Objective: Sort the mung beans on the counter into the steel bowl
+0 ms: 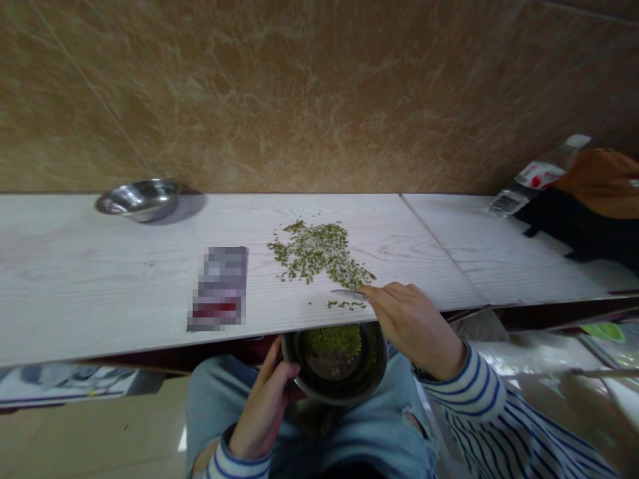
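Small green beans that look like mung beans (319, 251) lie scattered on the white wooden table. My right hand (412, 326) is closed around what looks like a metal spoon (348, 294), laid low over the tabletop between the main spread and a short row of beans near the front edge. Below that edge, my left hand (272, 396) grips the left rim of a metal bowl (339, 399), thumb on top. The bowl is tilted against the table edge above my lap, with many green beans inside. Most of the spoon's handle is hidden in my right hand.
An empty-looking steel bowl (142, 203) stands at the back left near the wall. A pixelated flat object (219, 289) lies left of the beans. At the right are a plastic bottle (539, 174), leaning, and a brown and black bag (599, 199). A seam crosses the tabletop.
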Motion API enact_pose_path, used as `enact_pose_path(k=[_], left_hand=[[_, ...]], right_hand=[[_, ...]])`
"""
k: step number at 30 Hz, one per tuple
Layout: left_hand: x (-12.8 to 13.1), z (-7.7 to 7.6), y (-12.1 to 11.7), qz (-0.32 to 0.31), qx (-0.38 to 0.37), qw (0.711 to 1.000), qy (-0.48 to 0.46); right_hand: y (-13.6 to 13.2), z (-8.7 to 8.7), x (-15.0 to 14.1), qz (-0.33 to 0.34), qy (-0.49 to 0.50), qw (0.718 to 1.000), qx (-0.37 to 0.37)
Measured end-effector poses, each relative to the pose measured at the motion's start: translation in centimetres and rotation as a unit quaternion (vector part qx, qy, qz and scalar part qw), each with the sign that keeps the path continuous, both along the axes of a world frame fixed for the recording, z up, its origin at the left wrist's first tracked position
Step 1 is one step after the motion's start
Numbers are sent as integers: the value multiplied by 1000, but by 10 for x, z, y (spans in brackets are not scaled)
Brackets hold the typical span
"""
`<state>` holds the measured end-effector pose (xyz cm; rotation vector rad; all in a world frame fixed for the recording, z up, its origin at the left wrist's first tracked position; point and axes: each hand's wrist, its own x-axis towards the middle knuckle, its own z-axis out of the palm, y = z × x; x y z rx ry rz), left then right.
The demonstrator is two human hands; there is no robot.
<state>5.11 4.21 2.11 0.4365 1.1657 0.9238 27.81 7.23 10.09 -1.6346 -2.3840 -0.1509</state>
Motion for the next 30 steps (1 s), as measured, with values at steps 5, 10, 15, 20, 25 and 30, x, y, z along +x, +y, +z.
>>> enact_pose_path(k=[5, 10, 15, 20, 25, 30], left_hand=[[12, 3, -3, 12, -5, 1000, 4], [15, 2, -5, -20, -13, 1000, -1], [13, 0, -5, -27, -11, 1000, 2], [13, 1, -6, -37, -10, 999, -12], [13, 4, -6, -22, -6, 1000, -13], [12, 5, -5, -15, -12, 1000, -9]], right_hand=[[-7, -5, 11, -42, -18, 999, 16], [-11, -8, 3, -46, -32, 998, 19], [-12, -7, -16, -56, -23, 998, -1], [-13, -6, -29, -51, -25, 998, -17], [-17, -6, -33, -34, -18, 999, -13], [-23, -6, -33, -20, -3, 1000, -24]])
